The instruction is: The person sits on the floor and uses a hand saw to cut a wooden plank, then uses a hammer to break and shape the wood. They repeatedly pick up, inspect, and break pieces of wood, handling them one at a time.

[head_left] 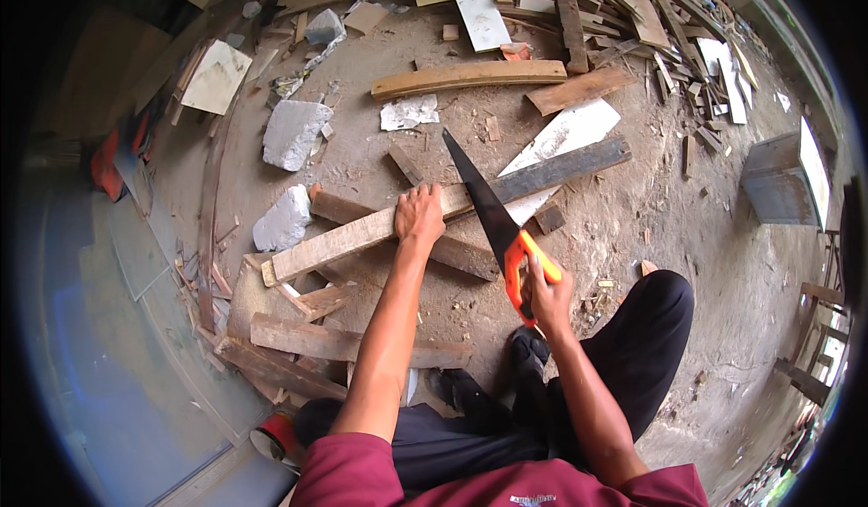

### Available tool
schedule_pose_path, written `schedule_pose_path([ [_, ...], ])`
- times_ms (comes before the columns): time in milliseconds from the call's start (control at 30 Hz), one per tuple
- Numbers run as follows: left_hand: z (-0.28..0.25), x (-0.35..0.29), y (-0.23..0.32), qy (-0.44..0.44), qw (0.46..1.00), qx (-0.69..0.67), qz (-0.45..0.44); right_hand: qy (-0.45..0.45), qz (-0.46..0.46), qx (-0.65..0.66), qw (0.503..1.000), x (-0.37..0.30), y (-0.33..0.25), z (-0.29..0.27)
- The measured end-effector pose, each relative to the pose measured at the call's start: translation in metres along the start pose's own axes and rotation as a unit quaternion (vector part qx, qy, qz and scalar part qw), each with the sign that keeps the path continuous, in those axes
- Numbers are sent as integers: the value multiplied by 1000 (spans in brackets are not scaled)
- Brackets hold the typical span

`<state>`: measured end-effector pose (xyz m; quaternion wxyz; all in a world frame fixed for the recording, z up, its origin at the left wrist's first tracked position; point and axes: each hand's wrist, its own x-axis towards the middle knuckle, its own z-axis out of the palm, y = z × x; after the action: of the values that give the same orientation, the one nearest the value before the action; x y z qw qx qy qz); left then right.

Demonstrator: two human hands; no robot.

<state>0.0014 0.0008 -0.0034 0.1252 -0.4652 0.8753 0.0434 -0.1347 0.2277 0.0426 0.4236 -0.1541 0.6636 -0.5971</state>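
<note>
A long wooden beam lies slantwise in front of me, pale at its left part and dark toward its right end. My left hand presses on top of it near the middle, fingers curled over its far edge. In my right hand is a handsaw with an orange handle and a dark blade. The blade points up and away, crossing the beam just right of my left hand; whether its teeth touch the wood I cannot tell. Under the beam, a brown timber runs crosswise.
A white board lies beyond the beam's right part. Concrete lumps rest at the left, and a curved plank lies farther off. Scrap wood is heaped at the back right. A grey metal box stands at the right. Another timber lies near my feet.
</note>
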Motion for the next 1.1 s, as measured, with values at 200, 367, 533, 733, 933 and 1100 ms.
schedule_pose_path([
  [200,0,-4,-1,-3,1000,5,2,17,-73,-121,990,-27,-3,-10],
  [367,-2,2,0,-3,1000,4,13,34,-163,-135,977,42,0,39],
  [533,9,-2,-6,12,1000,9,0,12,-91,-137,986,-45,-6,-15],
  [733,6,-2,0,21,1000,14,12,31,-135,-176,975,27,6,21],
  [933,3,-1,-2,15,1000,4,5,35,-105,-155,982,-35,14,-2],
  [1100,1,1,-4,14,1000,8,3,54,-180,-161,969,-34,21,0],
])
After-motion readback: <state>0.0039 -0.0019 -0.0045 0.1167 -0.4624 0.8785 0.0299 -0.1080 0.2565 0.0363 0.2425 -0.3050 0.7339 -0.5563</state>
